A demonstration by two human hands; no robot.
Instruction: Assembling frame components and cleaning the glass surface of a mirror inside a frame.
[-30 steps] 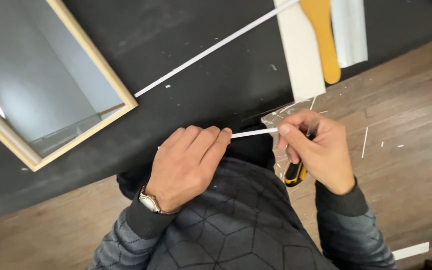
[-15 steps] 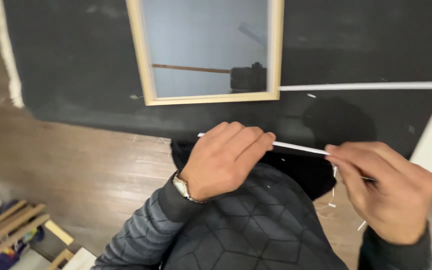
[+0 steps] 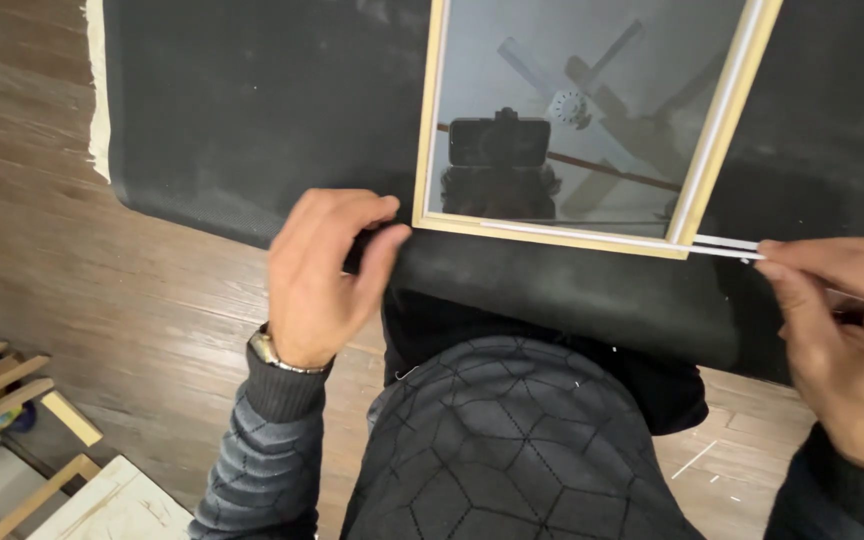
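thin white strip [image 3: 592,233] lies along the lower rail of the light wooden mirror frame [image 3: 430,120], reaching from near its left corner past the right one; a second strip already sits along the right rail, so fitting looks partly done, remaining sides unconfirmed. right hand [image 3: 842,340] pinches the strip's free end between thumb and forefinger. left hand [image 3: 324,275], fingers curled, rests at the frame's lower-left corner; whether it grips anything cannot be told. frame lies flat on matte black mat [image 3: 252,110] over dark plank floor [image 3: 72,290]
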